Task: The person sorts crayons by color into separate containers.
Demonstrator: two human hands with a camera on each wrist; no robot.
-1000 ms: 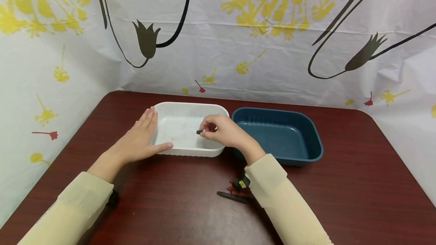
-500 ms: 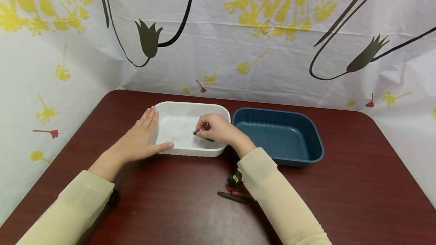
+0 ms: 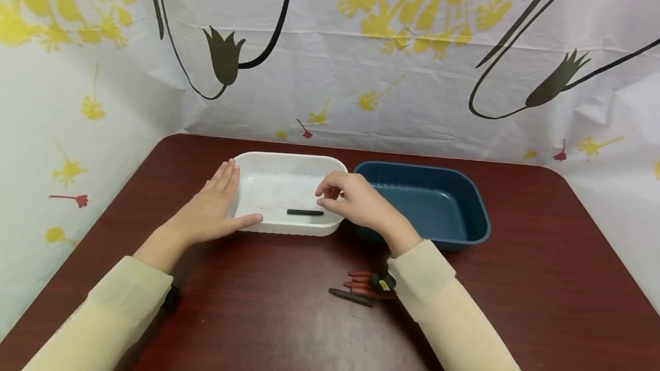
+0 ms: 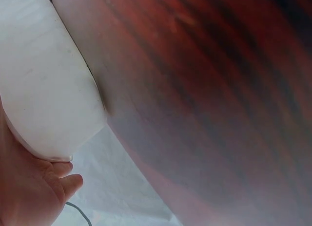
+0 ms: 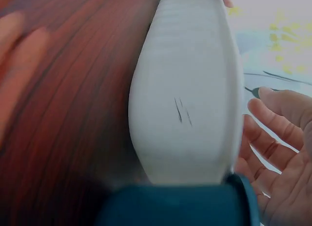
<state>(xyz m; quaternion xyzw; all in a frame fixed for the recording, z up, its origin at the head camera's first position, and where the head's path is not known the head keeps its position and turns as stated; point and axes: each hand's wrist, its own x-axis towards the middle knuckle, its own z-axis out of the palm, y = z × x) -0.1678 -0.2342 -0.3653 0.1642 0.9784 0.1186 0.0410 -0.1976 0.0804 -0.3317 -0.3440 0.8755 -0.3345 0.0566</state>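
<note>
Left hand: my left hand (image 3: 208, 215) lies flat against the left wall of the white tray (image 3: 268, 166), fingers straight and together, thumb along its near rim — steadying it.
White tray: one black crayon (image 3: 305, 212) lies inside, near the near wall; that one is done.
Right hand: my right hand (image 3: 356, 202) hovers over the tray's right end, fingers loosely curled, holding nothing.
Left to do: dark crayons (image 3: 356, 291) wait near the table's (image 3: 541, 279) near edge.
Blue tray: the blue tray (image 3: 479, 210) holds nothing I can see.
</note>
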